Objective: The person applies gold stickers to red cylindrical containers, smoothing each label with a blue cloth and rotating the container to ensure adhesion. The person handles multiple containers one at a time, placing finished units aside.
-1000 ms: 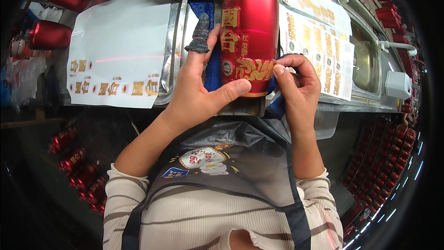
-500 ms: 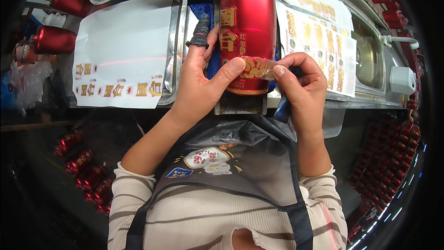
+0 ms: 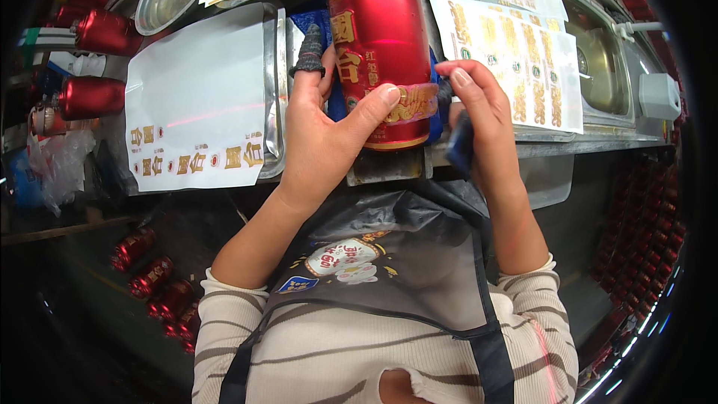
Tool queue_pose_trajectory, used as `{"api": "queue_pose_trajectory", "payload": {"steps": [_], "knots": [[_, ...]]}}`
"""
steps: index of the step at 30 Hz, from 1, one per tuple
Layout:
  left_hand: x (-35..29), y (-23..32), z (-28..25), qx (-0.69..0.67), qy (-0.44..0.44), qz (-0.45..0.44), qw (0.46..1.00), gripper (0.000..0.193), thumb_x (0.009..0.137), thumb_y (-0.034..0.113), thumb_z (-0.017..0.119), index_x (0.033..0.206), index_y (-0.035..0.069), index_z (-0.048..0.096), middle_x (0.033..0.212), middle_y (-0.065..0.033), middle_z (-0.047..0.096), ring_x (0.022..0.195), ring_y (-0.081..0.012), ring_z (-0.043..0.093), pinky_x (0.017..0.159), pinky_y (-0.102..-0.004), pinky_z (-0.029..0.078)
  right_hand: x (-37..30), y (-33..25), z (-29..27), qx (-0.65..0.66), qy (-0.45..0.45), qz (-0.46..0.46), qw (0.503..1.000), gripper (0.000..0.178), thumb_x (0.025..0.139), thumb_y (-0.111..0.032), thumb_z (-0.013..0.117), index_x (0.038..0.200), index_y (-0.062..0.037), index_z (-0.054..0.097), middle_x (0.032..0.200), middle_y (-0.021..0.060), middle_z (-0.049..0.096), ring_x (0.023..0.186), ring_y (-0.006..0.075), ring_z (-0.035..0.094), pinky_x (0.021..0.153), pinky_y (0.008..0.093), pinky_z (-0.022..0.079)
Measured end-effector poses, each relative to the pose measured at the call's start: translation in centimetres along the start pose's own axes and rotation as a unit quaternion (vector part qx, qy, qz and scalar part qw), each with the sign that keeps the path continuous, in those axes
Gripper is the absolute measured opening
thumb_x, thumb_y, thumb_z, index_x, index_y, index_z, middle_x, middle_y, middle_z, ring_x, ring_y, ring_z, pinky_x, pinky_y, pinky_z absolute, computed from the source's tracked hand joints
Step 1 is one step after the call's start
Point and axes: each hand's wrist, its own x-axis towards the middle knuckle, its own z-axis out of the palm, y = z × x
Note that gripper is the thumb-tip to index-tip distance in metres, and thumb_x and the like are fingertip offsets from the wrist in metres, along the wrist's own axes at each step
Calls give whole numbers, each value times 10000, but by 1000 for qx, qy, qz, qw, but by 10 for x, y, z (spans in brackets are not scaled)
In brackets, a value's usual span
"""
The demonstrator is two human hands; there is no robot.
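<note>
At counter, left grip clasping red bottle, contents hidden; right grip holding blurred blue object.

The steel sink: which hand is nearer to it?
Right. The right hand is left of the steel sink, across the decal sheet; the left hand is farther left, on the red bottle.

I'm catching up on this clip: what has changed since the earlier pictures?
The left hand has moved its thumb up the red bottle onto the clear strip; the right hand has lifted its thumb off the strip's end. The left hand still holds the bottle.
</note>
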Motion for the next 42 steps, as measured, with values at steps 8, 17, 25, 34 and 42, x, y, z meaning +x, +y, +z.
{"api": "queue_pose_trajectory", "payload": {"steps": [8,17,25,34,42], "knots": [[-4,2,9,30,4,-2,1000,610,832,138,809,1286,-56,449,1222,-158,598,1090,-172,613,927,-306,515,5,19,10,1,-48,-71,996,419,910,-240,736,1189,-7,529,1037,59,619,694,32,565,615,190,472],[-6,-7,0,30,-26,4,999,731,804,117,828,1360,-59,387,1310,-190,554,1198,-226,569,1024,-355,464,3,22,6,-11,-66,-89,994,327,966,-240,645,1219,-52,560,1002,-13,555,768,11,482,664,162,402],[-3,2,1,-5,-4,-31,1000,671,794,94,830,1299,-52,414,1294,-193,562,1167,-215,580,1002,-349,479,8,11,7,46,-59,-18,997,279,946,-208,685,1117,-16,576,997,27,626,694,23,546,615,198,454],[-3,0,3,27,-3,-28,999,594,799,102,829,1221,-53,441,1236,-188,586,1131,-204,593,984,-345,484,8,14,1,38,-77,-14,996,283,960,-252,668,1111,-24,596,934,-6,617,811,19,521,676,212,430],[-3,2,5,29,1,-48,998,607,796,115,834,1225,-53,438,1220,-193,590,1121,-207,596,978,-347,488,7,23,8,19,-52,-69,996,256,951,-214,676,1099,-23,593,944,21,659,832,22,571,732,221,477]]}}
